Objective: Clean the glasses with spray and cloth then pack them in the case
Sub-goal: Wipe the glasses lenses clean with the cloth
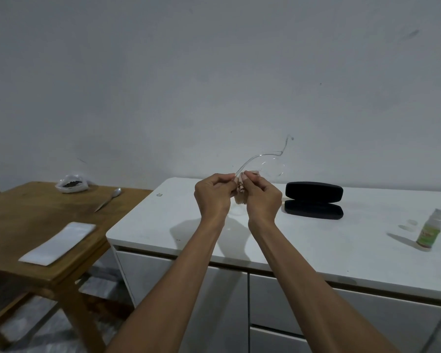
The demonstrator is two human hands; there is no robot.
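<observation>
Thin clear-framed glasses (262, 164): held up above the white flat-topped counter (316, 240), near its back edge; one temple arm curving up toward the wall.
Small pale pinkish cloth (240, 193): bunched between both hands, against the near lens.
Left hand (212, 197): fingers curled, pinching frame and cloth.
Right hand (261, 197): fingers curled, pinching cloth against the glasses, thumb on top.
Black hard oblong case (314, 200): lying open on the counter, right of the hands, well apart from them.
Small green-labelled spray bottle (430, 229): upright near the counter's right side, apart from the case.
Brown wooden side table (36, 225): left of the counter; bearing a white folded rectangle (57, 243), a metal spoon (108, 198), a clear plastic bag with dark contents (71, 184).
</observation>
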